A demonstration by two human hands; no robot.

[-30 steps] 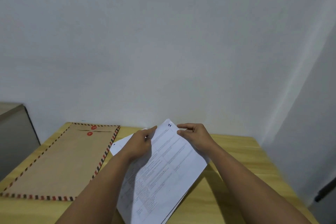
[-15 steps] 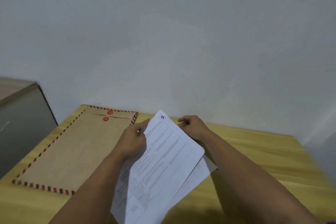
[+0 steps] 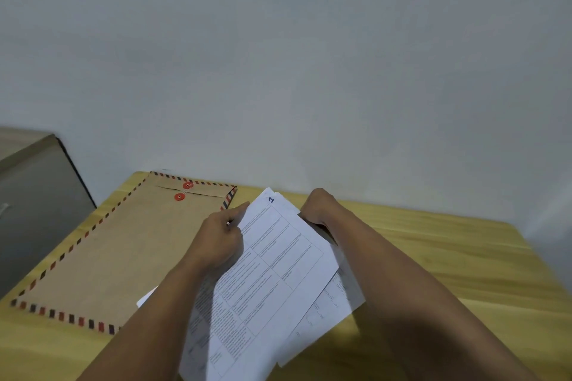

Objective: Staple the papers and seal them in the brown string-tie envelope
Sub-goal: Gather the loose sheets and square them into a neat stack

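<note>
A loose stack of printed white papers (image 3: pixel 272 263) lies tilted between my arms, its sheets fanned apart at the lower right; the top sheet bears a blue "1" at its far corner. My left hand (image 3: pixel 221 241) grips the papers' left edge near the top. My right hand (image 3: pixel 318 206) holds the far right corner, fingers curled under the sheets. The brown string-tie envelope (image 3: pixel 123 250), edged with red and blue stripes and carrying two red buttons, lies flat on the table to the left, partly under my left arm. No stapler is in view.
The yellow wooden table (image 3: pixel 464 272) stretches to the right of the papers. A white wall stands close behind it. A grey cabinet (image 3: pixel 34 195) stands beside the table's left edge.
The view has shifted, so everything sits further right in frame. The sheets have fanned apart more at the lower right, and my right hand has curled further under the far corner.
</note>
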